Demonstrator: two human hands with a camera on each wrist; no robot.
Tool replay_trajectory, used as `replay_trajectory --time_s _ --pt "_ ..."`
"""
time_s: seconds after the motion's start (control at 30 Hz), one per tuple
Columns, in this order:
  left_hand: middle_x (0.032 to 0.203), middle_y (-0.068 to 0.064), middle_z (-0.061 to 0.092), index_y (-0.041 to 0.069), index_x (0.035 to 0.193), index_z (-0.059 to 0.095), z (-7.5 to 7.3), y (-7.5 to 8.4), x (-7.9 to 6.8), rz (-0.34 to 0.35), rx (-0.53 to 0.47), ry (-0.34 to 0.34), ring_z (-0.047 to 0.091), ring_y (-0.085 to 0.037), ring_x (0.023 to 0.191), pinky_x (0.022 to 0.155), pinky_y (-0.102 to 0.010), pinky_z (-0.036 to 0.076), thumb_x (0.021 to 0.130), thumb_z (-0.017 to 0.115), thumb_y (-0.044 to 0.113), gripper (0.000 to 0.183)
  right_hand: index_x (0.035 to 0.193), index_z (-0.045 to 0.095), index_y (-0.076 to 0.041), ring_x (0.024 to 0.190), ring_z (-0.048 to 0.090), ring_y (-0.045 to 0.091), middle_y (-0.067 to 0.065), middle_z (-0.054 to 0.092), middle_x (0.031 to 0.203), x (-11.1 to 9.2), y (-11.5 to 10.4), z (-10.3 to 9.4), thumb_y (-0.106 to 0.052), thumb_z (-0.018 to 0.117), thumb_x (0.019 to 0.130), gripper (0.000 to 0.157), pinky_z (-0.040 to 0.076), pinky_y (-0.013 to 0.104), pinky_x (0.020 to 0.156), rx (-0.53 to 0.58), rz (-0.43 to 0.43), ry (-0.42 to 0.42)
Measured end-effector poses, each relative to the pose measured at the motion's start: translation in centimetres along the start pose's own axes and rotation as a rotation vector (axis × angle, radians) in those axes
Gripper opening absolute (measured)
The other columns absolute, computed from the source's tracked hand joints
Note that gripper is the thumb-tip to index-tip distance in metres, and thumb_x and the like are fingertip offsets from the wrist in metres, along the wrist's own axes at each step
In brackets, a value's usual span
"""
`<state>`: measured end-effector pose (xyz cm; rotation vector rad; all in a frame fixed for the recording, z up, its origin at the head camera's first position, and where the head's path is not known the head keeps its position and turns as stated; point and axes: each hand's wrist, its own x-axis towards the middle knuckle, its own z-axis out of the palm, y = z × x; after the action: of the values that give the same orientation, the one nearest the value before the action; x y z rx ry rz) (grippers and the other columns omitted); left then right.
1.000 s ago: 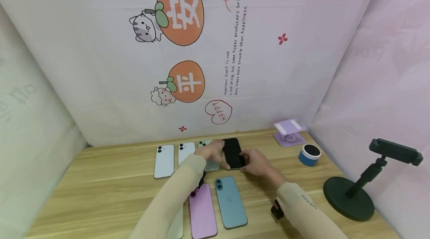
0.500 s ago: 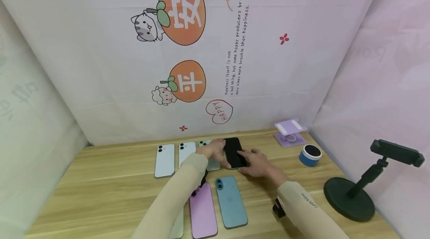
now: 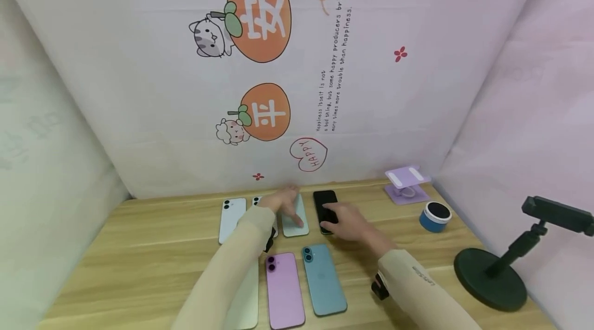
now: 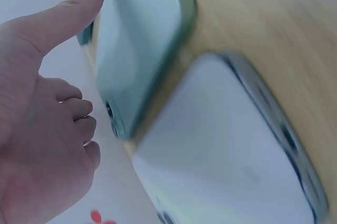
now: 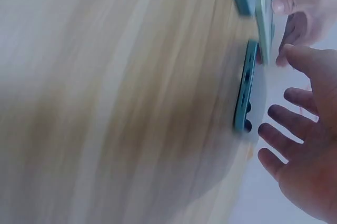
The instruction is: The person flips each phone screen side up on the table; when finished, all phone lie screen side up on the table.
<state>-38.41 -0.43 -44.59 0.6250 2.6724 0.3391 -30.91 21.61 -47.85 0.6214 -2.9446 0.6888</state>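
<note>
On the wooden table [image 3: 139, 252], the black-screened phone [image 3: 326, 199] lies face up at three o'clock from the pale green phone [image 4: 142, 29], with the teal phone [image 3: 324, 281] at its six o'clock. The right hand [image 3: 349, 221] is at the black-screened phone's four o'clock edge, its fingers [image 5: 287, 145] spread apart and clamped on nothing, though contact is unclear. The left hand [image 3: 282, 202] is over the pale green phone, thumb extended across it, other fingers loosely bent and gripping nothing; whether the thumb touches, I cannot tell.
</note>
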Motion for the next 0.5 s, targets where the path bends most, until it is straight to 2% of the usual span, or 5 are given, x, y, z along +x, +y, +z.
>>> replay_trajectory --time_s 0.13,0.2,0.33,0.5 --pt "0.174 -0.018 0.021 0.002 0.165 0.02 -0.2 -1.1 -0.5 -0.027 0.031 -0.011 0.019 -0.034 0.164 0.135 -0.044 0.018 0.078 0.091 0.041 0.118 0.141 0.061 0.0 0.135 0.058 0.044 0.021 0.066 0.142 0.8 -2.0 0.6 -0.029 0.075 0.094 0.057 0.046 0.059 0.116 -0.047 -0.038 -0.054" --pt "0.174 -0.017 0.022 0.002 0.165 0.021 -0.2 -1.7 -0.6 -0.045 0.064 -0.02 0.02 -0.033 0.164 0.135 -0.044 0.019 0.077 0.092 0.041 0.119 0.144 0.059 -0.002 0.14 0.051 0.05 0.022 0.063 0.146 1.0 -3.0 0.9 -0.034 0.076 0.092 0.063 0.04 0.064 0.118 -0.087 -0.05 -0.101" --pt "0.174 -0.014 0.024 0.005 0.164 0.025 0.0 -2.6 -1.0 -0.072 0.1 -0.041 0.022 -0.032 0.163 0.134 -0.046 0.022 0.076 0.092 0.043 0.118 0.153 0.051 -0.01 0.151 0.034 0.055 0.024 0.051 0.157 1.5 -4.4 1.6 -0.044 0.076 0.092 0.074 0.028 0.071 0.123 -0.154 -0.014 -0.2" --pt "0.173 -0.011 0.029 0.01 0.163 0.03 0.3 -3.5 -1.9 -0.081 0.094 -0.041 0.025 -0.032 0.162 0.131 -0.053 0.027 0.074 0.093 0.046 0.115 0.154 0.051 -0.011 0.151 0.034 0.054 0.025 0.047 0.16 2.2 -5.4 2.5 -0.045 0.077 0.092 0.076 0.028 0.069 0.124 -0.162 0.004 -0.233"
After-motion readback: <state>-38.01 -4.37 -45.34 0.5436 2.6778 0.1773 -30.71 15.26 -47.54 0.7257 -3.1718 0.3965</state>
